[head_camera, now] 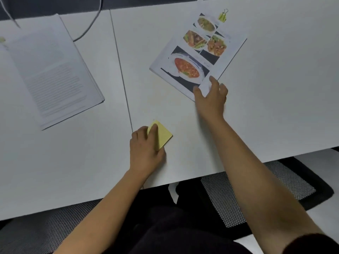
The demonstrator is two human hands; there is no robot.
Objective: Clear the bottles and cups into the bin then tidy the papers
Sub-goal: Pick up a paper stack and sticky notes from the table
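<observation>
A stack of papers printed with food photos (198, 52) lies tilted on the white desk (275, 88), right of centre. My right hand (211, 99) grips its near corner, thumb on one side of the corner and fingers curled over the other. Close to the desk's front edge sits a yellow sticky-note pad (162, 135). My left hand (146, 151) lies over the pad's left part, fingers on top and thumb at its near corner. No bottles, cups or bin are in view.
A thick stack of text pages (53, 74) lies at the left of the desk. A yellow binder clip (222, 16) sits beyond the food papers. A grey cable (89, 26) loops at the back. A seam (121, 70) divides the desk. A mesh chair seat (256, 191) is below.
</observation>
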